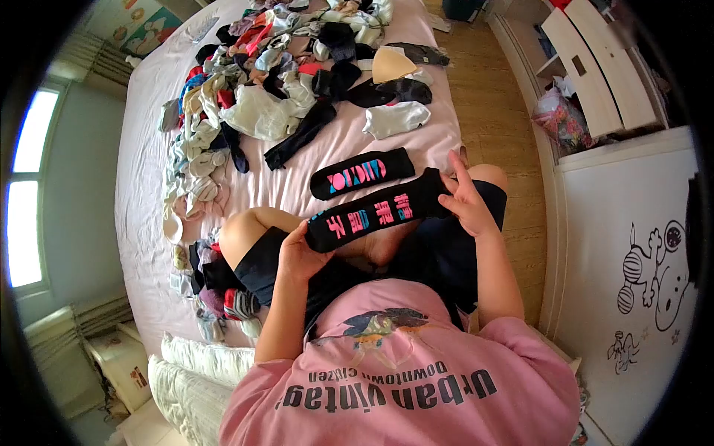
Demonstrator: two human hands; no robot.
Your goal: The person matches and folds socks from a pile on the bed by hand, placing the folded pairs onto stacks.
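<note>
A black sock point(375, 213) with pink and blue characters is stretched flat between my two hands above my crossed legs. My left hand point(301, 256) grips its left end, thumb on top. At its other end, my right hand point(470, 201) pinches the sock's edge, with a finger pointing up and away. Just beyond lies a second black sock point(362, 174) with a similar pink and blue print, flat on the bed point(275, 193). Parts of the held sock are covered by my fingers.
A large heap of mixed socks and small clothes point(268, 82) covers the far bed. A white sock point(396, 120) and a beige cup-shaped pad point(393, 65) lie at its right. Rolled socks point(216, 286) sit by my left knee. A white cabinet point(617, 275) stands at right.
</note>
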